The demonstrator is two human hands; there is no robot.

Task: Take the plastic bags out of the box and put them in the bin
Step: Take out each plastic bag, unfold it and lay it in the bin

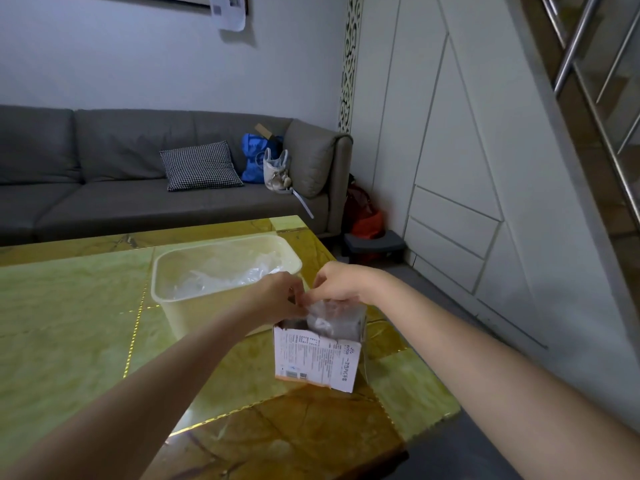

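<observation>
1. The box (317,355) stands upright on the table (69,306), near its right edge, open top facing up, long axis vertical.
2. A clear plastic bag (329,315) protrudes upward from the box opening.
3. The left hand (277,296) and the right hand (341,284) meet above the box; the fingers of both pinch the top of the bag.
4. The bin (166,289) stands just beyond the box to its left, opening up, with crumpled plastic bags (225,275) inside.
</observation>
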